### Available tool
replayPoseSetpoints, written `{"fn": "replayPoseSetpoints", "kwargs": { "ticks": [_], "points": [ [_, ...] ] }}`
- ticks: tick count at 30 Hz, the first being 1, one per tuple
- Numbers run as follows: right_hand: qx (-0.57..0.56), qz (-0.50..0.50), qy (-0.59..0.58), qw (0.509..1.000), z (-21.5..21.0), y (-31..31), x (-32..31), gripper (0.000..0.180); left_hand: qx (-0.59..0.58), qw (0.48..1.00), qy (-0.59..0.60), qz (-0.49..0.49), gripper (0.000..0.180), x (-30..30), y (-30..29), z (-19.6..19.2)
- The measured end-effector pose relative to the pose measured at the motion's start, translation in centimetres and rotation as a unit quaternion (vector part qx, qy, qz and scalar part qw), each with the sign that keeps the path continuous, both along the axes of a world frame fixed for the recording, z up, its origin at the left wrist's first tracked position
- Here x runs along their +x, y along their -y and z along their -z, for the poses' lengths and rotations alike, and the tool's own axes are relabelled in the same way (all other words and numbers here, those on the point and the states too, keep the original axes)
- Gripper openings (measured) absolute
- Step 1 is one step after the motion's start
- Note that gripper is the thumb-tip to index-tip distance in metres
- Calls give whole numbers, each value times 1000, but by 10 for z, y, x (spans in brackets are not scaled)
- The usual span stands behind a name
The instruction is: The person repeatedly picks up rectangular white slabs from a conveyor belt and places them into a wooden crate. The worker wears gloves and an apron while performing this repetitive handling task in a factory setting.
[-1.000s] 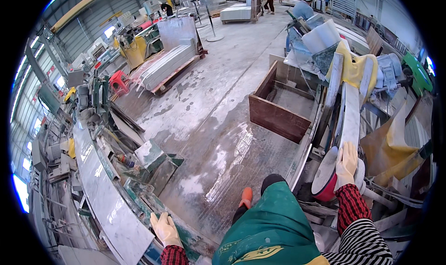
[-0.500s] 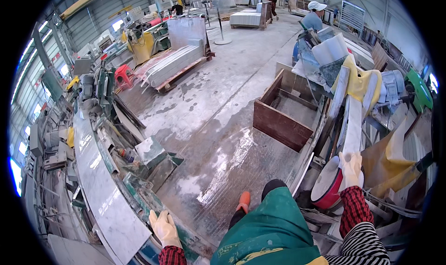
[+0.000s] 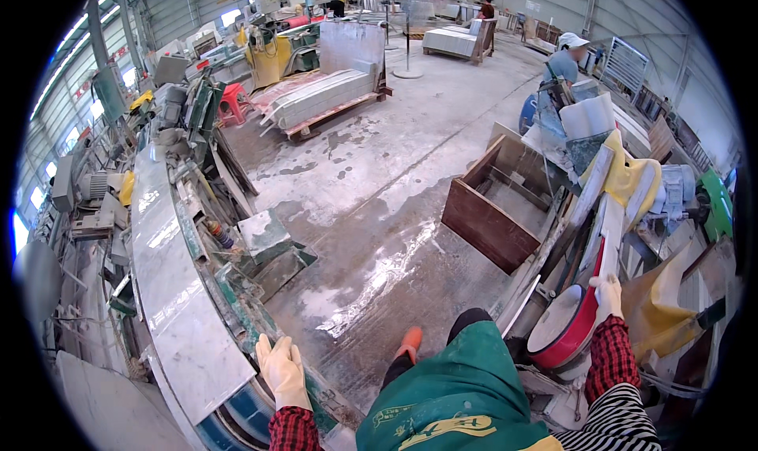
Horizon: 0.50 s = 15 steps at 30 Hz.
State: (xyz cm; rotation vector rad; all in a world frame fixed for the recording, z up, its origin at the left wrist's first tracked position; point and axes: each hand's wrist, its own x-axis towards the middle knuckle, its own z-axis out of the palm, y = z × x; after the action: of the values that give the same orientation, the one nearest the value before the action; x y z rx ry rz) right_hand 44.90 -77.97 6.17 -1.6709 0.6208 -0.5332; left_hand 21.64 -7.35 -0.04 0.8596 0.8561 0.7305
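My left hand, in a pale work glove, rests on the green edge of the machine bed beside a long polished grey stone slab. My right hand, also gloved, holds onto a tall white stone strip that stands among upright slabs. Just below that hand sits a round red-rimmed disc with a white face. A green apron and an orange shoe show at the bottom.
A wet concrete floor runs between the left machine line and the right racks. A brown wooden crate stands right of centre. Stacked slabs on a pallet lie further back. A person in a white cap works behind the racks.
The view has tilted and shifted a little. My right hand has slid lower on the white strip toward the red disc. My left hand stays on the green edge.
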Motion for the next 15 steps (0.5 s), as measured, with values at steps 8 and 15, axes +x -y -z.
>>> {"fn": "replayPoseSetpoints", "kwargs": {
  "ticks": [8, 15],
  "points": [
    [-4, -164, -38, 986, -85, -98, 6, 64, 148, 987, -52, -21, 37, 12, -1, 17],
    [-7, -441, -93, 893, -123, -297, 8, 86, -91, 961, 87, 248, 53, 61, 107, -70]
  ]
}}
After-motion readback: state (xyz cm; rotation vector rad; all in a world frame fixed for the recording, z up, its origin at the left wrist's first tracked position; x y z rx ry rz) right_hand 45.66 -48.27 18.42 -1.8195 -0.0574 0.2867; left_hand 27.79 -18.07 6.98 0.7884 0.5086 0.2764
